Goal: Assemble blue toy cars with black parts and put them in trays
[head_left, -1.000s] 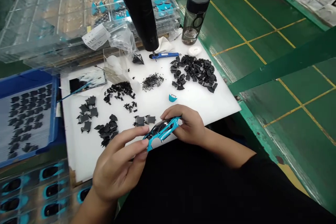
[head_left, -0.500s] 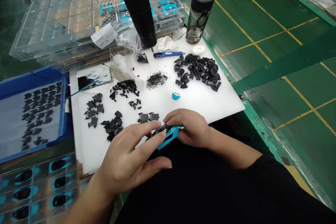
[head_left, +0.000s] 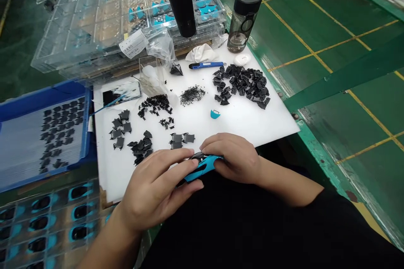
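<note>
A blue and black plastic part [head_left: 205, 167], shaped like a small toy car body, is held at the front edge of the white board. My left hand [head_left: 160, 185] grips its left end, two fingers over the top and the thumb below. Closed round its right end is my right hand [head_left: 235, 157], with fingertips on the black upper side; the thumb is mostly hidden. Just beyond my hands lie several flat dark grey pieces [head_left: 176, 138]. A small blue piece [head_left: 215, 114] sits alone further up the board.
On the white board [head_left: 195, 124] lie heaps of black parts [head_left: 243, 84], tiny black pins [head_left: 192, 94] and a blue utility knife [head_left: 206, 65]. A dark bottle [head_left: 244, 19] stands behind. A blue bin [head_left: 82, 134] and clear compartment trays [head_left: 63, 56] flank the left side. A black tube [head_left: 179, 2] hangs above.
The view has shifted, so the board sits slightly further right. My left thumb has moved up against the blue and black part, which has tipped to show more of its blue side.
</note>
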Available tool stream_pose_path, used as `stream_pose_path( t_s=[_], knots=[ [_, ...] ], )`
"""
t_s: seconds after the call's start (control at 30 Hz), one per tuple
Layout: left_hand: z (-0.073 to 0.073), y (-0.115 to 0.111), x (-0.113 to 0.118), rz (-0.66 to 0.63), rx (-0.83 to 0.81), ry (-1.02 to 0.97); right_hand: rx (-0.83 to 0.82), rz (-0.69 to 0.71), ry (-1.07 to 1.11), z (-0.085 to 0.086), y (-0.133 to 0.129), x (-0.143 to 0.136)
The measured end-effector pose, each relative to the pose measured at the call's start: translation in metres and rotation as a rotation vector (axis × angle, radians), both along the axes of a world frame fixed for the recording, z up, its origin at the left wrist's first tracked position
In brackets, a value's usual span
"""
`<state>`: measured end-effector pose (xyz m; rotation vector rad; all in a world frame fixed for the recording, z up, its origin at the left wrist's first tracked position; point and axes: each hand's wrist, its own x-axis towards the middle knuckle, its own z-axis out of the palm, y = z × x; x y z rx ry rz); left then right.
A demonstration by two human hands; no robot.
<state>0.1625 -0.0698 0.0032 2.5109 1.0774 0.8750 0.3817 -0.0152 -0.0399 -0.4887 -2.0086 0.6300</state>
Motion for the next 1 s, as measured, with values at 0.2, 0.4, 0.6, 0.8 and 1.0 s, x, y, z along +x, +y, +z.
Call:
stream_pose_path(
  t_s=[0.2,0.4,0.6,0.8,1.0],
  knots=[
    [0.0,-0.001,0.0,-0.003,-0.015,-0.042,0.01,-0.006,-0.028,0.007,-0.003,0.004],
    [-0.005,-0.001,-0.002,0.018,-0.068,-0.114,0.014,0.005,-0.043,0.013,-0.005,0.006],
    [-0.009,0.0,-0.003,0.044,-0.056,-0.121,0.073,0.006,-0.058,0.011,-0.005,0.011],
    [-0.017,0.002,-0.004,0.041,-0.009,-0.153,0.228,0.0,-0.172,0.022,-0.004,0.015],
    [-0.023,0.004,-0.004,0.033,0.058,-0.153,0.403,-0.029,-0.224,0.033,-0.001,0.011]
  ],
)
